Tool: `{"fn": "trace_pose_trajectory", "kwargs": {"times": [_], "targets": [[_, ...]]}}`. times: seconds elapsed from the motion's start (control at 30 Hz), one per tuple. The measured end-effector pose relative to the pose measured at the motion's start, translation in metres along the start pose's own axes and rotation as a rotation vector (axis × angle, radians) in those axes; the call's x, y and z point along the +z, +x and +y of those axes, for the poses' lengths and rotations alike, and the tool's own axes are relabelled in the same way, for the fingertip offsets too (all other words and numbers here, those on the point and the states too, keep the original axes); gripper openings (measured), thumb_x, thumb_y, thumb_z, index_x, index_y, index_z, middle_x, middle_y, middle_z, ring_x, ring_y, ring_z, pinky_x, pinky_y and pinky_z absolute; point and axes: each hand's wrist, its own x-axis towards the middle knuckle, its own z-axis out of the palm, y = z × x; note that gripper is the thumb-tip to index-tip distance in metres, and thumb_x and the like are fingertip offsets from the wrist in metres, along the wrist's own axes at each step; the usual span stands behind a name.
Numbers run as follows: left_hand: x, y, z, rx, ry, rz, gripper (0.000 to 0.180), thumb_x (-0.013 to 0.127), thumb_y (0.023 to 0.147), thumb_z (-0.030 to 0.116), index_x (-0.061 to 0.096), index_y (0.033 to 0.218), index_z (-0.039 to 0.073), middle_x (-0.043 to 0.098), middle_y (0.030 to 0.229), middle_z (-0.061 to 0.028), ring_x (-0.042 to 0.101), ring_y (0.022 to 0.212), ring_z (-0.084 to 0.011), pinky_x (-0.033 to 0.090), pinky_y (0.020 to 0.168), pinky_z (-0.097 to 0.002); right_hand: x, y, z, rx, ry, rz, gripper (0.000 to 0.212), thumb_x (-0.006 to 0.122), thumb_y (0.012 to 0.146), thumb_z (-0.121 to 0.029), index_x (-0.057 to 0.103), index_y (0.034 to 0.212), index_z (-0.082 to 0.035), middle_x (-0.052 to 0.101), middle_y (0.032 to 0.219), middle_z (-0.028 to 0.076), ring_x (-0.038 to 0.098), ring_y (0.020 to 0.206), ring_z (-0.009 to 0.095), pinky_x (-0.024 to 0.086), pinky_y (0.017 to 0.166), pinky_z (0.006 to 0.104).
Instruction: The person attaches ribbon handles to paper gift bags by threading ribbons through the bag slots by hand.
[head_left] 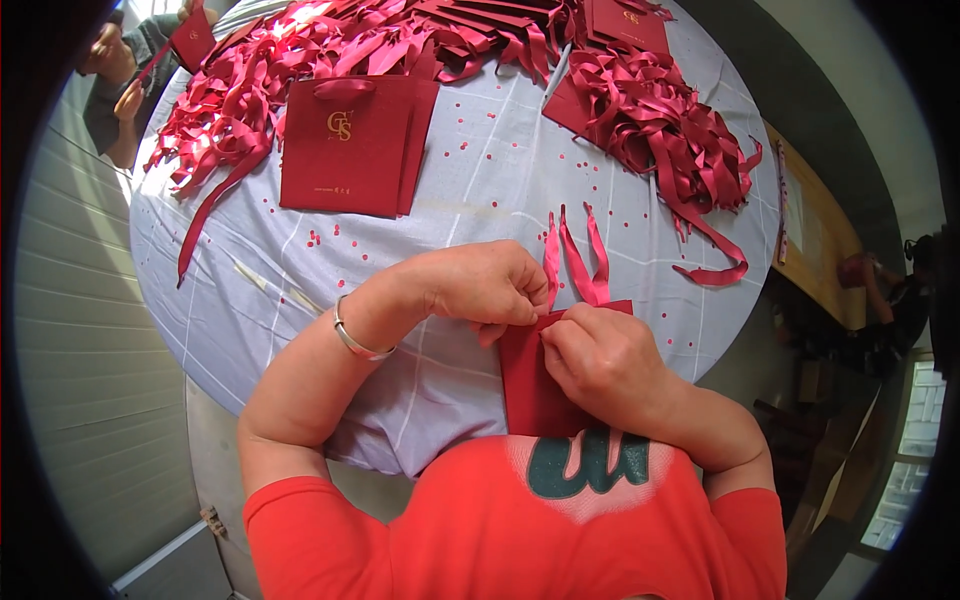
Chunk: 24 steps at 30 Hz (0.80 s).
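A dark red paper bag (530,385) is held against the table's near edge, close to my body. Pink-red ribbon (590,280) ends stick up past its top edge. My left hand (490,285), with a silver bangle on the wrist, is closed in a pinch at the bag's upper left, beside a ribbon strand. Closed on the top edge just to the right is my right hand (605,360), its thumb and fingertips pressed together. My fingers hide the exact spot where the ribbon meets the bag.
On the round cloth-covered table (460,235) lie flat red bags (345,150) with gold print. A large heap of ribbons (240,110) spreads at the far left, another ribbon pile (680,140) at the right. Small red dots are scattered about. Another person's hand (110,55) holds a small red bag.
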Motion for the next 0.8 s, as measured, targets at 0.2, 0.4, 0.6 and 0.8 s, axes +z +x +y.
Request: {"fn": "trace_pose_trajectory", "kwargs": {"times": [0.2, 0.4, 0.6, 0.8], "targets": [[0.003, -0.005, 0.011, 0.026, -0.009, 0.016, 0.010, 0.057, 0.085, 0.007, 0.063, 0.079, 0.001, 0.061, 0.064, -0.0033, 0.061, 0.050, -0.0116, 0.045, 0.048, -0.0257, -0.008, 0.014, 0.000, 0.197, 0.121, -0.117, 0.016, 0.075, 0.073, -0.006, 0.062, 0.081, -0.004, 0.063, 0.077, 0.013, 0.063, 0.065, 0.031, 0.051, 0.056, 0.0354], [0.003, -0.009, 0.010, 0.013, -0.006, -0.021, 0.007, 0.058, 0.083, 0.003, 0.063, 0.085, 0.000, 0.064, 0.067, -0.0057, 0.064, 0.053, -0.0126, 0.046, 0.049, -0.0259, -0.028, 0.015, 0.017, 0.436, 0.622, -0.200, 0.017, 0.074, 0.082, -0.014, 0.067, 0.091, -0.002, 0.065, 0.073, 0.009, 0.064, 0.065, 0.016, 0.049, 0.059, 0.0296], [0.017, -0.017, 0.027, 0.076, 0.087, 0.097, 0.023, 0.067, 0.083, 0.001, 0.055, 0.103, -0.002, 0.067, 0.070, -0.0086, 0.062, 0.052, -0.0128, 0.046, 0.047, -0.0267, -0.037, 0.022, 0.052, 0.526, 1.011, -0.311, 0.011, 0.062, 0.090, -0.004, 0.065, 0.099, 0.002, 0.069, 0.085, 0.006, 0.064, 0.077, 0.010, 0.051, 0.067, 0.0247], [0.032, -0.027, 0.038, 0.262, 0.396, 0.227, 0.027, 0.074, 0.080, 0.004, 0.053, 0.097, 0.004, 0.067, 0.067, -0.0089, 0.065, 0.054, -0.0145, 0.047, 0.049, -0.0281, -0.038, 0.051, 0.071, 0.592, 1.052, -0.693, 0.016, 0.068, 0.086, -0.005, 0.062, 0.099, 0.001, 0.069, 0.089, 0.007, 0.063, 0.077, 0.011, 0.050, 0.065, 0.0248]]}}
